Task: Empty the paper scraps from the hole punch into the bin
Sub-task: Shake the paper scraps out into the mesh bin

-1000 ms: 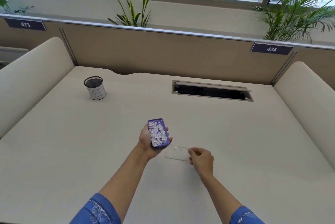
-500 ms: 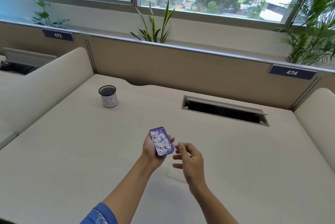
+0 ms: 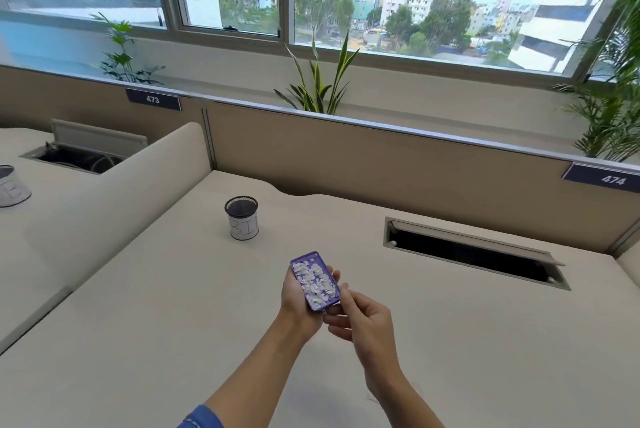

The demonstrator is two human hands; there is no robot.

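My left hand (image 3: 300, 303) holds a purple hole punch (image 3: 316, 280) upside down, its open underside full of white paper scraps. My right hand (image 3: 360, 322) is right beside it, fingertips touching the punch's near right edge, fingers curled and holding nothing that I can see. The bin (image 3: 241, 217), a small black mesh cup with a white label, stands on the desk to the far left of my hands. The clear cover that lay on the desk is hidden behind my right hand.
The beige desk (image 3: 173, 323) has a cable slot (image 3: 471, 251) with a raised flap at the back right. A padded divider (image 3: 114, 199) runs along the left, a partition wall behind. On the neighbouring desk sits another cup (image 3: 12, 185).
My right hand left the clear cover on the desk and rose to the punch's edge. The view tilted up and swung left; the left hand kept the punch.
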